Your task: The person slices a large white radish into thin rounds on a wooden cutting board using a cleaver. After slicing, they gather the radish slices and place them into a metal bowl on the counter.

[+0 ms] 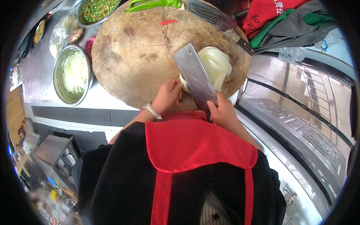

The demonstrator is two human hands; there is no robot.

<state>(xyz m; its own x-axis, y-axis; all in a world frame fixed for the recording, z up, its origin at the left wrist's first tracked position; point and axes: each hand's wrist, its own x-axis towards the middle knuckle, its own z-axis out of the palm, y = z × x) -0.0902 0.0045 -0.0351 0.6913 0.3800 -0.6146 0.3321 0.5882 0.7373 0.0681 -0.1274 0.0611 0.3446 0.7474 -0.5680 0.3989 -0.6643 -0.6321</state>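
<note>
In my right hand [220, 108] is the handle end of a broad steel cleaver [194, 71], its blade pointing away from me and tilted to the left. The blade partly covers a pale, smooth vegetable [215, 64], which lies in overlapping pieces on a round wooden chopping block [129, 62]. My left hand [170, 92], with a watch on its wrist, is at the block's near edge with curled fingers. Its fingertips are beside a pale vegetable edge [182, 84] left of the blade; whether they grip it is unclear.
A steel bowl of pale shreds [74, 73] stands left of the block, a bowl of chopped greens [98, 11] beyond it. Green peppers [153, 5], a red chilli [168, 22] and a second cleaver [212, 17] lie on the block. Cloths [292, 28] are at far right.
</note>
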